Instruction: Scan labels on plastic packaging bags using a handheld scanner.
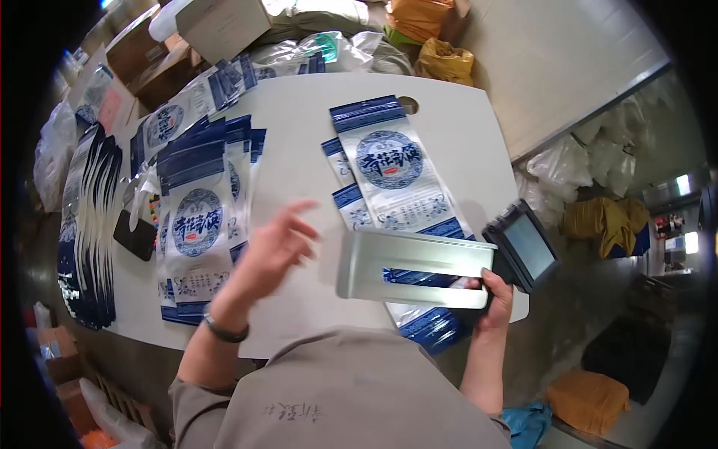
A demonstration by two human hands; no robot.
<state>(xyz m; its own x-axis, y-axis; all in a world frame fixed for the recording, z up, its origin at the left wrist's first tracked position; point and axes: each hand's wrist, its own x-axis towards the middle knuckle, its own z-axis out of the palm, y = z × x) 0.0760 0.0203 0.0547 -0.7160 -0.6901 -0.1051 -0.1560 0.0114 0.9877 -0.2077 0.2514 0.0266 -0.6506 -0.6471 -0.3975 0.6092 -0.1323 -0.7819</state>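
My right hand (497,303) grips a black handheld device with a screen (523,246), which looks like a handheld inkjet printer. Joined to it or lying against it is a slotted silver metal frame (420,253). The frame is above a loose stack of blue-and-white printed plastic pouches (390,160), and blue print shows through its slot. My left hand (276,247), blurred and with fingers apart, holds nothing. It is over the white table (294,146), just right of another pouch stack (196,224). A dark band circles my left wrist.
At the table's left edge stands a row of folded pouches (90,224), with a black phone-like object (134,234) beside it. More pouches (168,120) lie at the far left. Cardboard boxes (134,42) and wrapped bundles (443,62) stand beyond the table.
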